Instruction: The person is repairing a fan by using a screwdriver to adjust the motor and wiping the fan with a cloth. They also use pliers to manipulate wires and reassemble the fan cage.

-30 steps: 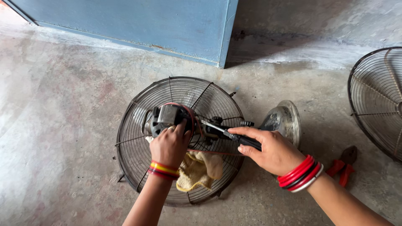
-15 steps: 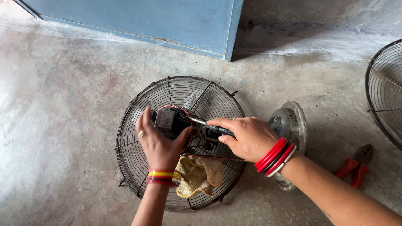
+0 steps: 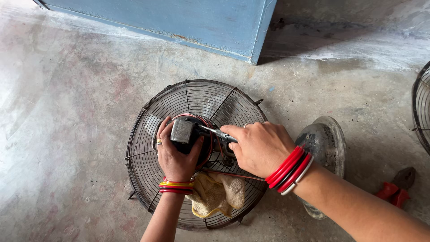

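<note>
Fan guard [image 3: 152, 134], on concrete floor [image 3: 67, 112]: holds motor [image 3: 183, 132] at centre, yellow cloth [image 3: 215, 192] (near lower rim). Left hand [image 3: 176, 154] clasps motor; right hand [image 3: 257, 148] grips screwdriver [image 3: 215, 132] touching it. Pliers [image 3: 396, 190] well apart, right; bare floor left.

The fan guard [image 3: 148, 134] in the middle of the frame is thin dark metal wire, dull and a bit rusty. The fan motor [image 3: 182, 131] looks like grey metal with a soft shine. The rag [image 3: 215, 193] is soft yellow cloth. The floor [image 3: 67, 112] is rough, stained concrete. The bangles [image 3: 289, 169] look smooth and glossy.
</note>
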